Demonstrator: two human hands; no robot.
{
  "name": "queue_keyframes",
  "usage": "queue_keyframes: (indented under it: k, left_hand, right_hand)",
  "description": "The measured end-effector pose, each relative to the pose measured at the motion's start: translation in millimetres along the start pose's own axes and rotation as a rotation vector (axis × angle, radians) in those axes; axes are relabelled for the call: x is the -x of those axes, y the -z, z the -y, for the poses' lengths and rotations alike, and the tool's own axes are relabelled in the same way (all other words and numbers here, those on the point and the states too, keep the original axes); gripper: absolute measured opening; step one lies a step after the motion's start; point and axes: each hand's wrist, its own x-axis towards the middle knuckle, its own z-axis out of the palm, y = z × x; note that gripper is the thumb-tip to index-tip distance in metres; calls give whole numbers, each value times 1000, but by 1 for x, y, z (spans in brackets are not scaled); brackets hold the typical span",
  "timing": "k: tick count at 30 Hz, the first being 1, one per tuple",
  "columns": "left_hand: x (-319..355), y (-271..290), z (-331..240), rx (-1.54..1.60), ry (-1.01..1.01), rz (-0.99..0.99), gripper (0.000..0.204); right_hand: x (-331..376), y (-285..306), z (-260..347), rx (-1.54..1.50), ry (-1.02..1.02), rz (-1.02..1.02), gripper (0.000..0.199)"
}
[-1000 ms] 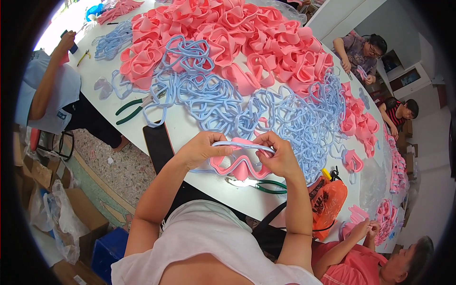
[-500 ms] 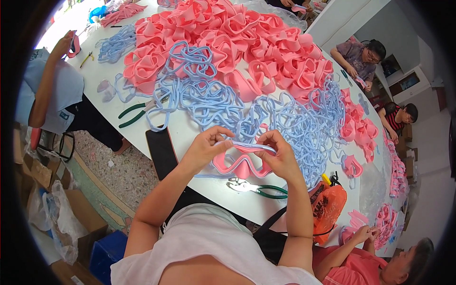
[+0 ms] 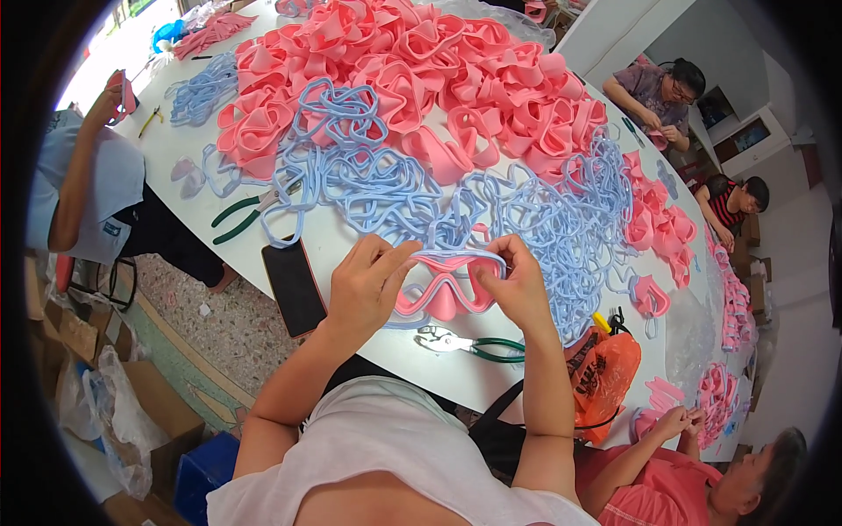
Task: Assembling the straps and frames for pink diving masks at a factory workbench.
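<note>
Left hand (image 3: 373,280): thumb and finger pinching the mask's upper left corner; whether the pinch bears equally on the loop cannot be told. Right hand (image 3: 517,279): grasping the right corner. The pink mask (image 3: 441,305) is held over the table (image 3: 465,379) by its near edge, close to the pliers (image 3: 500,344). A blue loop (image 3: 460,253) lies along its upper rim. Assessment: the mask looks pliable; anchor the right corner, press the loop in short lengths, and check for twists.
</note>
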Motion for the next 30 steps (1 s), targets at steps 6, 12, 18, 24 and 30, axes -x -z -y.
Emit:
queue_keyframes:
  k: [6, 12, 18, 24, 30]
  left_hand:
    - [2, -3, -1, -20, 29, 9, 26]
    - [2, -5, -1, -3, -26, -23, 26]
    - [0, 2, -3, 73, -9, 3, 28]
    - [-2, 15, -16, 235, 118, 155, 25]
    - [-6, 23, -16, 251, 100, 179, 24]
  right_hand:
    - [5, 6, 0, -373, -219, 95, 26]
    - [10, -3, 0, -314, -84, -20, 29]
    - [11, -3, 34, 567, 533, -127, 42]
    - [4, 3, 39, 607, 664, 110, 31]
    - [0, 3, 40, 582, 735, 149, 25]
